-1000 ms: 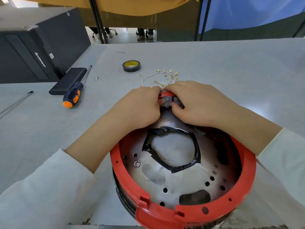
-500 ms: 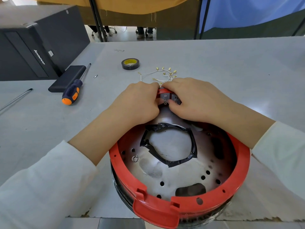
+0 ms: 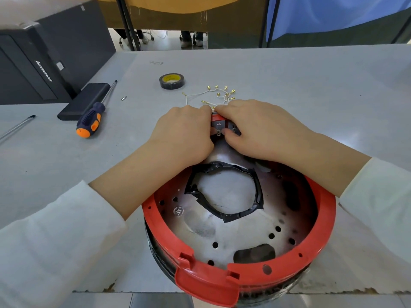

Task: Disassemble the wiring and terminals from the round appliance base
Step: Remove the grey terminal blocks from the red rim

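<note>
Head view: round appliance base [image 3: 240, 247] overhangs near table [image 3: 311, 85] edge; bare tabletop far and right, screwdriver [image 3: 91, 120] and tape roll [image 3: 171, 81] far left. Left hand [image 3: 184, 134] and right hand [image 3: 262, 130] curl fingers, pinching terminal block [image 3: 219, 125] at base's far rim. Loose white wires with brass terminals [image 3: 219, 95] lie just beyond knuckles. Base: red rim, perforated metal plate, black-taped centre hole.

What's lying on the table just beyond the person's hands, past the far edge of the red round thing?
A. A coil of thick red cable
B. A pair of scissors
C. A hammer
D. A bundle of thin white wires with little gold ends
D: thin white wires with gold terminals lie loose on the grey table, just past the left hand and right hand working at the far rim of the red base.
</note>
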Demonstrator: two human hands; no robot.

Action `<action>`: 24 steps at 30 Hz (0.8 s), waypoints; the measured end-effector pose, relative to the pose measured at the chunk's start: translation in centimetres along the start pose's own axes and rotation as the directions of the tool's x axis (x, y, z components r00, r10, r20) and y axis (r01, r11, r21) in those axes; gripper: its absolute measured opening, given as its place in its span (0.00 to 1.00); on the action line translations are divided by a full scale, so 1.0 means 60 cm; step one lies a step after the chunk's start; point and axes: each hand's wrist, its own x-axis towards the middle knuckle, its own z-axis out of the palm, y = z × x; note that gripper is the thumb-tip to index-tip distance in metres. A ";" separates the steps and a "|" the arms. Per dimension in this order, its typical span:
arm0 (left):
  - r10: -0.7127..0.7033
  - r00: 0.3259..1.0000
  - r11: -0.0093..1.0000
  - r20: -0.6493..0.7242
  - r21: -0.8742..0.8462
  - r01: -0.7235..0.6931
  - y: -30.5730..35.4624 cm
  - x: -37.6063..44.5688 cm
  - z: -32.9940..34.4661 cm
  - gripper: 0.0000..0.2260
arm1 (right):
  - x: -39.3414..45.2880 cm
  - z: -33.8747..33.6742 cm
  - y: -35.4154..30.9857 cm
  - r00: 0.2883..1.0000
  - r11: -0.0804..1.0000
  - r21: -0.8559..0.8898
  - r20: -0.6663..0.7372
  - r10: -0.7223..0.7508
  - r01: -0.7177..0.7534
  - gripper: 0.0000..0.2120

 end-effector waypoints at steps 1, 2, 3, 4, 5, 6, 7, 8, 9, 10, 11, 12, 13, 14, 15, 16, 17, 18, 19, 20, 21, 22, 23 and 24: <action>-0.004 1.000 1.000 -0.001 -0.003 0.004 0.000 -0.001 0.000 0.07 | 0.000 0.000 0.000 1.000 1.000 0.001 -0.003 0.002 -0.001 0.10; -0.010 1.000 1.000 -0.002 -0.007 0.010 0.000 -0.001 0.001 0.07 | 0.000 0.001 0.000 1.000 1.000 0.002 -0.006 0.004 -0.004 0.10; -0.016 1.000 1.000 -0.003 -0.009 0.016 0.001 -0.001 0.001 0.07 | -0.001 0.002 -0.001 1.000 1.000 0.001 -0.008 0.007 -0.007 0.10; -0.023 1.000 1.000 -0.005 -0.007 0.023 0.002 -0.002 0.001 0.08 | -0.001 0.002 -0.001 1.000 1.000 -0.003 -0.010 0.009 -0.009 0.11; -0.031 0.999 1.000 -0.006 -0.004 0.031 0.002 -0.002 0.001 0.08 | -0.001 0.003 -0.002 1.000 1.000 -0.007 -0.013 0.011 -0.012 0.11; -0.039 0.999 0.999 -0.007 -0.003 0.039 0.003 -0.003 0.001 0.08 | -0.002 0.003 -0.002 1.000 1.000 -0.011 -0.017 0.012 -0.012 0.11; -0.045 0.999 0.999 -0.005 -0.003 0.045 0.004 -0.004 -0.001 0.08 | -0.002 0.004 -0.002 1.000 1.000 -0.012 -0.020 0.012 -0.012 0.11; -0.049 0.999 0.999 -0.003 -0.002 0.049 0.005 -0.006 -0.002 0.07 | -0.002 0.004 -0.002 1.000 1.000 -0.013 -0.021 0.012 -0.012 0.11; -0.050 0.999 0.999 -0.002 -0.001 0.050 0.006 -0.007 -0.004 0.07 | -0.002 0.003 -0.002 1.000 1.000 -0.013 -0.021 0.013 -0.013 0.11; -0.049 0.999 0.999 -0.002 -0.004 0.049 0.006 -0.007 -0.006 0.07 | -0.002 0.003 -0.002 1.000 1.000 -0.010 -0.019 0.014 -0.014 0.11; -0.047 0.999 0.999 -0.004 -0.008 0.047 0.006 -0.008 -0.008 0.07 | -0.001 0.002 -0.003 1.000 1.000 -0.005 -0.014 0.016 -0.016 0.11; -0.046 0.999 0.999 -0.006 -0.013 0.046 0.006 -0.009 -0.009 0.07 | -0.002 0.002 -0.003 1.000 1.000 0.001 -0.008 0.018 -0.018 0.11; -0.046 0.999 0.999 -0.007 -0.017 0.046 0.006 -0.010 -0.009 0.06 | -0.002 0.001 -0.004 1.000 1.000 0.007 -0.005 0.019 -0.019 0.11; -0.047 0.999 0.999 -0.006 -0.016 0.047 0.006 -0.010 -0.008 0.06 | -0.003 0.000 -0.004 1.000 1.000 0.010 -0.005 0.018 -0.018 0.12; -0.049 0.999 0.999 -0.006 -0.012 0.048 0.007 -0.010 -0.008 0.06 | -0.004 0.000 -0.004 1.000 1.000 0.011 -0.007 0.019 -0.018 0.11; -0.051 0.999 0.999 -0.007 -0.001 0.051 0.009 -0.010 -0.008 0.07 | -0.003 0.000 -0.005 1.000 1.000 0.008 -0.012 0.023 -0.022 0.11; -0.051 0.999 0.999 -0.010 0.017 0.051 0.010 -0.009 -0.008 0.08 | -0.001 0.002 -0.006 0.999 0.999 0.000 -0.019 0.032 -0.032 0.11; -0.047 0.999 0.998 -0.016 0.042 0.048 0.012 -0.008 -0.009 0.09 | 0.003 0.004 -0.007 0.999 0.999 -0.015 -0.024 0.045 -0.046 0.10; -0.041 0.999 0.997 -0.020 0.071 0.042 0.013 -0.006 -0.010 0.10 | 0.009 0.005 -0.009 0.998 0.998 -0.031 -0.018 0.055 -0.056 0.10; -0.032 0.999 0.995 -0.017 0.090 0.033 0.014 -0.004 -0.009 0.10 | 0.014 0.006 -0.010 0.998 0.998 -0.038 0.000 0.058 -0.058 0.10; -0.019 1.000 0.996 -0.009 0.091 0.020 0.014 -0.004 -0.008 0.08 | 0.018 0.006 -0.009 0.998 0.998 -0.027 0.024 0.053 -0.052 0.10; -0.006 1.000 0.997 0.000 0.080 0.006 0.013 -0.003 -0.007 0.06 | 0.019 0.004 -0.008 0.998 0.999 -0.002 0.045 0.046 -0.046 0.10; 0.001 1.000 0.998 0.002 0.058 -0.001 0.011 -0.001 -0.005 0.05 | 0.018 0.002 -0.006 0.998 0.999 0.025 0.054 0.039 -0.041 0.11; -0.004 1.000 1.000 0.003 0.028 0.004 0.008 0.000 -0.003 0.06 | 0.016 0.000 -0.005 0.998 0.998 0.043 0.051 0.035 -0.037 0.10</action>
